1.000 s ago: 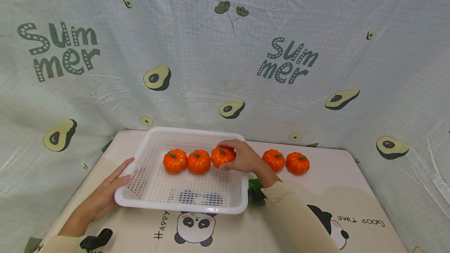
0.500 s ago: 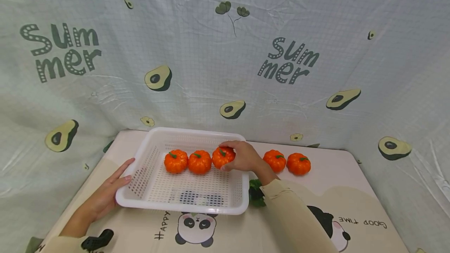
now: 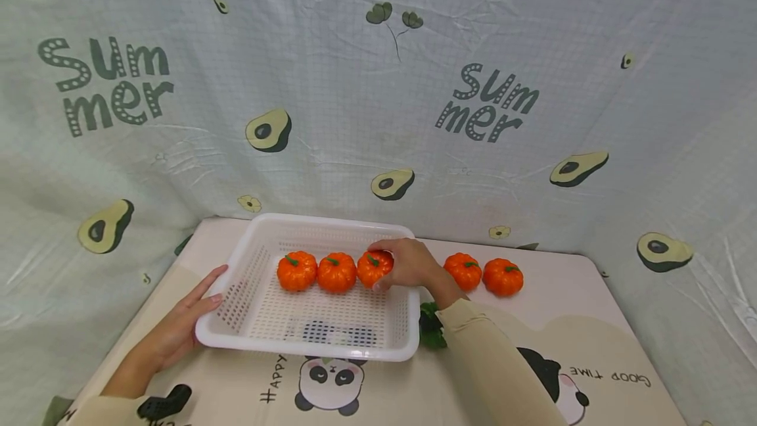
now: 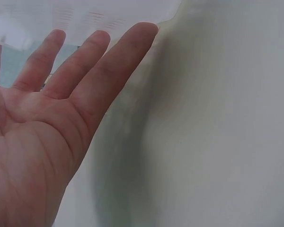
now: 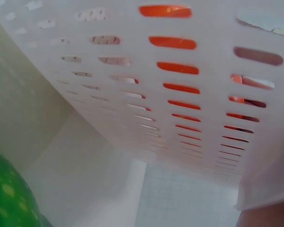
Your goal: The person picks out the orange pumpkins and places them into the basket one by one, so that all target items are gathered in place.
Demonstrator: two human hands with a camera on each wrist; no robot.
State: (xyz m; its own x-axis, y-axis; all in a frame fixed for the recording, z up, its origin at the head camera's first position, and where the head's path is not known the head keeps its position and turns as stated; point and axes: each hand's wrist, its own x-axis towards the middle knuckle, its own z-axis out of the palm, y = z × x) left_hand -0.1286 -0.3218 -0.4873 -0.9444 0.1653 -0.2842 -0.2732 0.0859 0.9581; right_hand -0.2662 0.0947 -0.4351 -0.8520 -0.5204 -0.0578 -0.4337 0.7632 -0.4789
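Note:
In the head view a white perforated plastic basket [image 3: 307, 350] stands on the table, with three small orange pumpkins inside in a row. My right hand [image 3: 411, 265] reaches over its right rim and grips the rightmost pumpkin [image 3: 371, 269] between thumb and fingers. Beside that one sit the middle pumpkin [image 3: 337, 273] and the left pumpkin [image 3: 297, 271]. My left hand [image 3: 168, 334] lies against the basket's left side, fingers extended; the left wrist view shows its straight fingers [image 4: 111, 71] at the basket wall. Through the slots of the basket wall [image 5: 208, 85], orange shows in the right wrist view.
Two more pumpkins, one [image 3: 463, 271] partly behind my right forearm and another [image 3: 503, 277], sit right of the basket. A dark green object [image 3: 432, 325] lies against the basket's right side, partly under the forearm. A printed cloth curtain [image 3: 331, 84] encloses the table.
The right hand's pumpkin has settled slightly lower in the basket, level with the other two. The left hand keeps its place, and the whole view has shifted a little.

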